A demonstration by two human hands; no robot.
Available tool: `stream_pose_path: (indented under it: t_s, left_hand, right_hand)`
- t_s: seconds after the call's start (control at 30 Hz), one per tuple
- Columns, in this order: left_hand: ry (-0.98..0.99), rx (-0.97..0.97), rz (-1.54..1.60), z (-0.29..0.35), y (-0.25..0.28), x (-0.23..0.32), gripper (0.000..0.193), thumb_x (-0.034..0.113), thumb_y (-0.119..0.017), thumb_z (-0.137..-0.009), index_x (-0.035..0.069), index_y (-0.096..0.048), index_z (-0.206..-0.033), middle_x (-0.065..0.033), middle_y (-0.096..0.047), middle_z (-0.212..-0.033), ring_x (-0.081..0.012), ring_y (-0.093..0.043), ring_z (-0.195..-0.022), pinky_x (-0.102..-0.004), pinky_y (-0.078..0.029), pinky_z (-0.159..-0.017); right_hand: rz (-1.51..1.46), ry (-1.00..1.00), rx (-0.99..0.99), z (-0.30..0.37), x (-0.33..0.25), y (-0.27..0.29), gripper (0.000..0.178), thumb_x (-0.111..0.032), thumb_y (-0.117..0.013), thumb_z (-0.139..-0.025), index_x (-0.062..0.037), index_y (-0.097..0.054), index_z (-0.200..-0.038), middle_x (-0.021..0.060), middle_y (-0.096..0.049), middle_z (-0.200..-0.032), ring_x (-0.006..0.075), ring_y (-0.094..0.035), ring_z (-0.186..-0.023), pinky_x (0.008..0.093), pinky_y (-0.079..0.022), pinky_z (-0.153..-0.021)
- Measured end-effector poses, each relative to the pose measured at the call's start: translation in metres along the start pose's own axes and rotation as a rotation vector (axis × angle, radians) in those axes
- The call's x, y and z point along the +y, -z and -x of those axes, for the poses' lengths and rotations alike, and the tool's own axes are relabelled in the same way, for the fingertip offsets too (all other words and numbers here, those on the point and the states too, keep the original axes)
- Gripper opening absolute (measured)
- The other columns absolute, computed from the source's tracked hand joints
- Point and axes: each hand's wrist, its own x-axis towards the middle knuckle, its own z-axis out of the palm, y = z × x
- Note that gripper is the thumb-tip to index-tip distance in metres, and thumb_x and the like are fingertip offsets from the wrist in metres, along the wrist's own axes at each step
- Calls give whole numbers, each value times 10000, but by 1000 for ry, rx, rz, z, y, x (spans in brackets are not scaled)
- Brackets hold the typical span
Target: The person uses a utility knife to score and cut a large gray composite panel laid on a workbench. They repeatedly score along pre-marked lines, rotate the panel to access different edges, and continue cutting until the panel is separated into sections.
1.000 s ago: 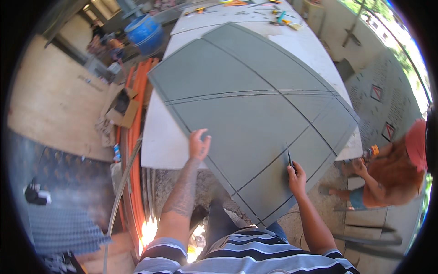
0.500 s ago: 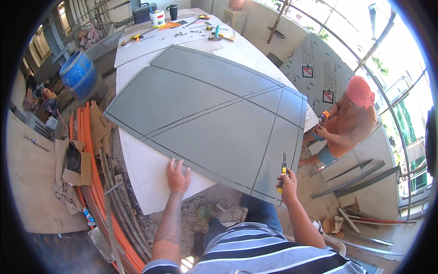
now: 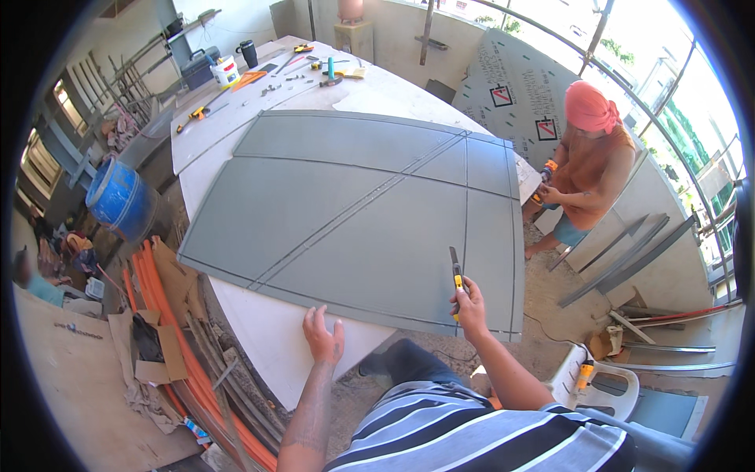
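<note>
dark-lined grey panel (image 3: 370,220) across white table (image 3: 275,338), blue barrel (image 3: 118,197) beyond

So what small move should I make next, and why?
Perhaps press your left hand onto the grey panel to steady it: that hand is at the panel's near edge, while your right hand holds a utility knife, blade out, over it, near a dark line.

Daylight (image 3: 657,55) reaches the pale wall (image 3: 401,35), dusty floor (image 3: 543,287) and 1 white chair (image 3: 563,379).
</note>
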Motion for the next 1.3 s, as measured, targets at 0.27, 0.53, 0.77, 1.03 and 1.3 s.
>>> stream_pose_path:
  t_s: [0.27, 0.53, 0.77, 1.03, 1.3]
  left_hand:
    - [75, 10, -140, -66, 125, -92, 572, 130, -721, -915, 11, -547, -1446, -237, -511, -1475, -421, -465, -1412, -534, -370, -1207]
    - [191, 117, -220, -127, 193, -147, 506, 110, -707, -930, -10, -579, -1404, -228, -550, -1419, -416, -503, -1360, -532, -389, -1175]
    - [-54, 53, -293, -241, 211, -210, 458, 139, -698, -947, -31, -611, -1363, -233, -589, -1356, -424, -549, -1307, -529, -421, -1145]
    - [-206, -43, -475, -401, 163, -241, 535, 375, -602, -1091, 32, -536, -1496, -254, -528, -1492, -429, -491, -1407, -546, -386, -1189]
    - [-82, -27, -633, -395, 127, -228, 600, 482, -533, -1103, 143, -467, -1594, -228, -455, -1597, -406, -426, -1493, -539, -325, -1247]
  right_hand:
    - [-121, 50, 154, -136, -21, -146, 503, -147, -543, -1095, -43, -494, -1584, 60, -616, -950, 112, -578, -666, 305, -539, -542]
    - [-102, -27, 301, -245, -40, -238, 534, -127, -557, -1075, -48, -505, -1601, 46, -634, -826, 141, -610, -603, 350, -576, -561]
    - [49, -13, 389, -258, -27, -254, 486, -150, -567, -1066, -64, -582, -1544, 117, -743, -965, 191, -679, -614, 378, -594, -597]
    - [192, 1, 356, -252, -31, -264, 470, -185, -593, -1056, -77, -624, -1512, 175, -788, -1049, 253, -747, -712, 407, -620, -667]
    - [243, 23, 338, -246, -18, -266, 461, -162, -623, -1049, -53, -635, -1497, 170, -783, -1065, 246, -744, -754, 397, -616, -664]
